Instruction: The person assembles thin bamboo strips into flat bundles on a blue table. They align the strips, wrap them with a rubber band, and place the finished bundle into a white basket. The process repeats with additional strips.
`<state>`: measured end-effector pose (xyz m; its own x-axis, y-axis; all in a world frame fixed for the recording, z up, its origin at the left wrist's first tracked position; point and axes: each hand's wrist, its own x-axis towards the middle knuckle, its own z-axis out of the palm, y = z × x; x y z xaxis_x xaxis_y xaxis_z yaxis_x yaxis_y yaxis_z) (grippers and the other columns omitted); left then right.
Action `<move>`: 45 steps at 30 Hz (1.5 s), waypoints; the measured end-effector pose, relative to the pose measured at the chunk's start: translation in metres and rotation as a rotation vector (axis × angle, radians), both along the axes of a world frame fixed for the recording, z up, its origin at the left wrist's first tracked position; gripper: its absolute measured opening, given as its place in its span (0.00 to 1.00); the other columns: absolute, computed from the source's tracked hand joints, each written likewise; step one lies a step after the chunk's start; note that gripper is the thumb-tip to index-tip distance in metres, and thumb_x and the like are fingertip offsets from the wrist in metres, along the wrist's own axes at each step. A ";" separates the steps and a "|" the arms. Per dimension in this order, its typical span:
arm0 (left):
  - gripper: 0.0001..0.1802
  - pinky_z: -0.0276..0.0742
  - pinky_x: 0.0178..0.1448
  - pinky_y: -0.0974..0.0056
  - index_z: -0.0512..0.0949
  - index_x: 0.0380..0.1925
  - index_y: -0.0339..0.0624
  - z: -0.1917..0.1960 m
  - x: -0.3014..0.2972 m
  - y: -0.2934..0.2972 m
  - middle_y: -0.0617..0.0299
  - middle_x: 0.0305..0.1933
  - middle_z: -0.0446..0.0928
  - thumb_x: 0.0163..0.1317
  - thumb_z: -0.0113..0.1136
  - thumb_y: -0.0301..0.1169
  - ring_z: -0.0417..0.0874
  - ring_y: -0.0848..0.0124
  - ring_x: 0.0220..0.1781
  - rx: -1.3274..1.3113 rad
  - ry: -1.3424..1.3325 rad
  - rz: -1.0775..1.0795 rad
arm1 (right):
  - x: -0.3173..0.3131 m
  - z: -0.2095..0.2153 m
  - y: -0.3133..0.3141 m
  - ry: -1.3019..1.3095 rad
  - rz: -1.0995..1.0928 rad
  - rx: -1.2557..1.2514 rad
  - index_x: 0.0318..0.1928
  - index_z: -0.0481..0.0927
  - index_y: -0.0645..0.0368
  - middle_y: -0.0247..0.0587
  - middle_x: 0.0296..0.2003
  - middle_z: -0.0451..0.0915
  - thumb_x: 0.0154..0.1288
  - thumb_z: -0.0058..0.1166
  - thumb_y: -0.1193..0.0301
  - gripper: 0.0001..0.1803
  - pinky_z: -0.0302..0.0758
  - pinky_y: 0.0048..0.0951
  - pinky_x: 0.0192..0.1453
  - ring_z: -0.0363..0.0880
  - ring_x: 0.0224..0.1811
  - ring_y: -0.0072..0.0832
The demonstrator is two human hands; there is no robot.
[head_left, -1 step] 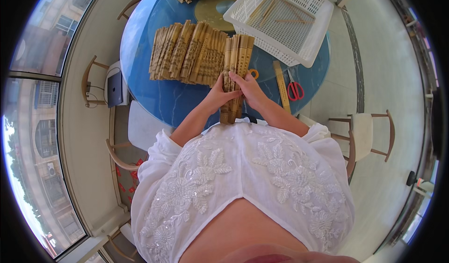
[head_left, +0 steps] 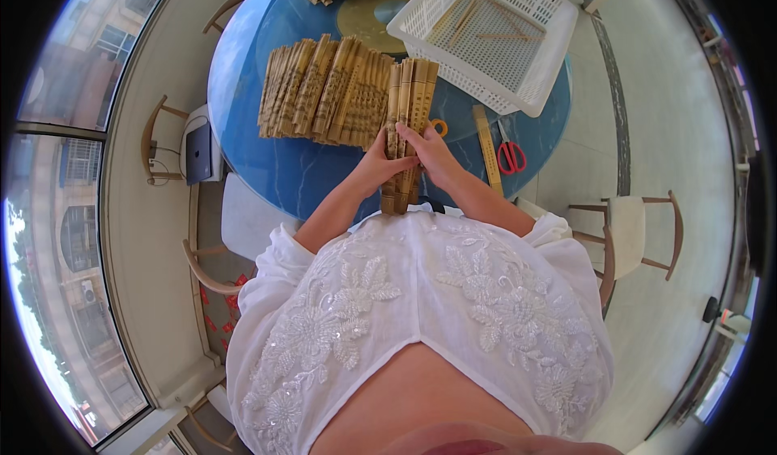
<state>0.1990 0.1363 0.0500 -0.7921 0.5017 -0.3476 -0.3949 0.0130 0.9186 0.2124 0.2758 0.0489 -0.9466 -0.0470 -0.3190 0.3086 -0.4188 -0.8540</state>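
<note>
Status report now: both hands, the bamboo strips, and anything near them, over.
Left hand and right hand both grip the bamboo strip bundle. Bundle lies on blue table, touching strip row. Red scissors and white basket apart, right side.

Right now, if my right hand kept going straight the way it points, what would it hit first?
The right hand points up-left across the bamboo slat bundle it holds; beyond that, probably the fanned row of bamboo slats.

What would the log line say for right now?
hands: both hands grip bamboo slat bundle | place: blue table | nearby: white basket, red scissors
</note>
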 end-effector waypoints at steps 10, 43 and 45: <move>0.31 0.79 0.47 0.62 0.63 0.57 0.38 0.004 -0.002 -0.012 0.55 0.46 0.77 0.53 0.64 0.23 0.82 0.65 0.43 0.133 -0.149 0.093 | -0.006 -0.002 0.005 0.015 0.056 0.193 0.56 0.68 0.62 0.38 0.46 0.76 0.69 0.48 0.57 0.24 0.72 0.23 0.47 0.75 0.45 0.22; 0.26 0.80 0.45 0.64 0.68 0.53 0.36 0.000 0.010 -0.027 0.56 0.45 0.78 0.54 0.63 0.22 0.82 0.69 0.42 0.087 -0.106 0.171 | -0.005 0.000 0.003 -0.202 0.015 -0.190 0.47 0.74 0.58 0.36 0.40 0.79 0.60 0.61 0.66 0.17 0.73 0.28 0.43 0.76 0.41 0.24; 0.26 0.79 0.45 0.64 0.68 0.54 0.36 0.000 0.010 -0.028 0.56 0.45 0.77 0.54 0.63 0.23 0.81 0.69 0.42 0.096 -0.114 0.184 | -0.004 0.002 0.003 -0.196 -0.001 -0.219 0.48 0.74 0.58 0.36 0.42 0.79 0.60 0.61 0.66 0.18 0.74 0.31 0.44 0.76 0.43 0.25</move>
<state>0.2087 0.1086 0.0500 -0.8316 0.3872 -0.3982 -0.4841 -0.1540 0.8613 0.2084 0.2788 0.0508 -0.8681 -0.1339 -0.4780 0.4582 -0.5866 -0.6678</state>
